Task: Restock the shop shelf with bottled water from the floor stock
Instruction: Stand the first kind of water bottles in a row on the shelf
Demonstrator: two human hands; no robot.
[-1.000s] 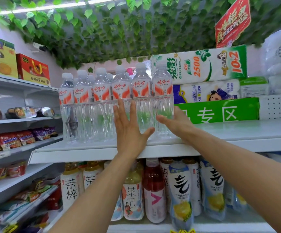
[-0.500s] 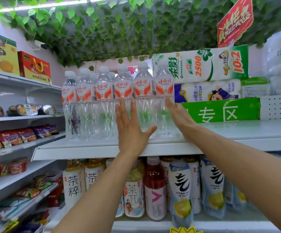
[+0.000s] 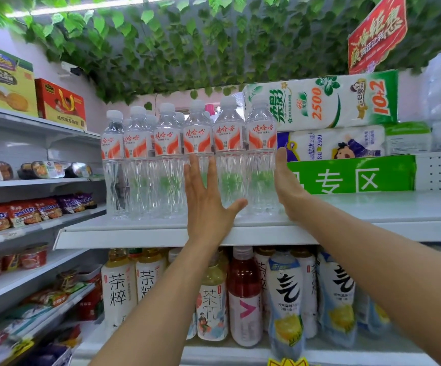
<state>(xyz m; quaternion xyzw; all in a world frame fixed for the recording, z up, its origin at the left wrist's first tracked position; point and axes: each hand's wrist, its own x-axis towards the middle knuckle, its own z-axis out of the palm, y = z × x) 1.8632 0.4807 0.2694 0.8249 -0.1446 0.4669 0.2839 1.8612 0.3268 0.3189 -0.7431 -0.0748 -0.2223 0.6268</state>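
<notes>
Several clear water bottles with red-and-white labels stand in rows on the white upper shelf. My left hand lies flat, fingers straight, against the front of the bottles near the middle-right of the row. My right hand presses, fingers straight, against the right side of the rightmost bottle. Neither hand grips a bottle.
Toilet paper packs and a green sign board sit right of the bottles. Bare shelf stretches to the right. Tea and juice bottles fill the shelf below. Snack shelves run along the left. Leaves hang overhead.
My right hand has slid from the front of the rightmost bottle up and round to its right side. The left hand has stayed flat on the row.
</notes>
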